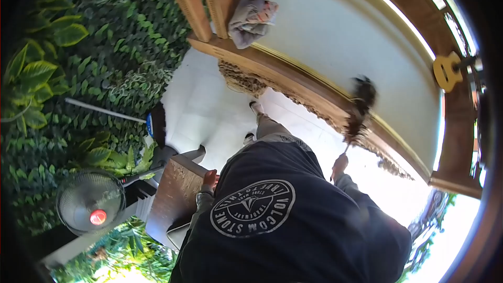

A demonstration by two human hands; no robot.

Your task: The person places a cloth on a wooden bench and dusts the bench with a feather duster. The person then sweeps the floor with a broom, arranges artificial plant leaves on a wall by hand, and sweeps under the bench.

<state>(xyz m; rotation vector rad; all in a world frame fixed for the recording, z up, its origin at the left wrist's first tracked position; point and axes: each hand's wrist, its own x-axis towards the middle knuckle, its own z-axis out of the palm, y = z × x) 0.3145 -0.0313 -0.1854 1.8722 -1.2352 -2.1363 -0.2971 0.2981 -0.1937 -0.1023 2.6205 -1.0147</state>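
Observation:
My right hand is closed around the thin handle of a feather duster. Its dark brown feathers, blurred by motion, lie over the wooden ledge and the yellow trim along a large pale panel. Whether the feathers touch the panel I cannot tell. At my left side, my left hand hangs beside a brown wooden tabletop, its fingers loosely bent and holding nothing visible. A bunched grey cloth with a reddish patch rests on the ledge's far end.
A standing fan with a red centre is at lower left. A long white pole with a blue and dark head leans near the leafy green wall. A small yellow guitar hangs at right. Pale floor lies around my feet.

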